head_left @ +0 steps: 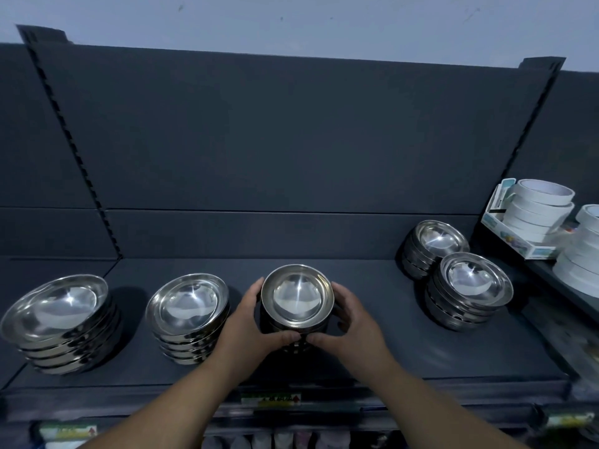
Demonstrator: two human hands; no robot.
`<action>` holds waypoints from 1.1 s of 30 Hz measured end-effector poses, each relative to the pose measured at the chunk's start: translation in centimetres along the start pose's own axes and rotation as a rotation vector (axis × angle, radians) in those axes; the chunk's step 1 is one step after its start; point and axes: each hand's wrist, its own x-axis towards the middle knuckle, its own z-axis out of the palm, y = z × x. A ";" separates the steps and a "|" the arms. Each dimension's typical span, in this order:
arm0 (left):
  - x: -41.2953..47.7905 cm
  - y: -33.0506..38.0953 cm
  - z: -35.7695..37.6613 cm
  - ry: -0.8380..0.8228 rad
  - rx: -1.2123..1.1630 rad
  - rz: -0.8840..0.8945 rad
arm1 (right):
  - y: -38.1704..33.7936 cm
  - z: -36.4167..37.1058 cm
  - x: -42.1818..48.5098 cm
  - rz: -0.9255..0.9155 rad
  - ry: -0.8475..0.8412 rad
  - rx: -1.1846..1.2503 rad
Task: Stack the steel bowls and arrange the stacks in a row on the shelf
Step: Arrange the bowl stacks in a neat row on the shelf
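The shelf [372, 351] carries five stacks of steel bowls, all upright with the bowls opening upward.

1. Middle stack [297, 299]: stands at the centre of the shelf, about midway between the back panel [291, 140] and the front edge. The left hand [249, 322] and the right hand [353, 322] grasp it from either side, fingers curled round its wall and thumbs nearly meeting at its near side.
2. Left stack [58, 322] and second stack [188, 315]: both stand left of the middle stack, roughly in line with it. A bare gap lies between these two. The gap between the second stack and the middle stack is narrow and is taken up by the left hand.
3. Front right stack [470, 290] and rear right stack [434, 244]: these stand close together near the right edge, one behind the other, the rear one close to the back panel.

Open room: a wide bare stretch of shelf lies between the middle stack and the front right stack. A bare strip also runs along the front edge before all stacks, and another behind the three left-hand stacks.

A label [270, 399] sits on the front edge rail. Tape rolls [544, 205] stand beyond the right edge, on the neighbouring shelf
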 end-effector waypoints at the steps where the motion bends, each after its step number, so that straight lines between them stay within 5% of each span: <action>1: 0.0 -0.1 0.0 -0.010 0.001 -0.006 | 0.1 0.0 -0.1 0.006 -0.009 -0.006; 13: -1.4 -2.4 1.4 -0.031 -0.053 -0.051 | 1.7 0.3 -0.8 0.153 -0.144 -0.140; 33: -1.8 -3.2 1.3 -0.052 -0.049 -0.082 | 1.4 1.2 -2.0 0.148 -0.006 -0.170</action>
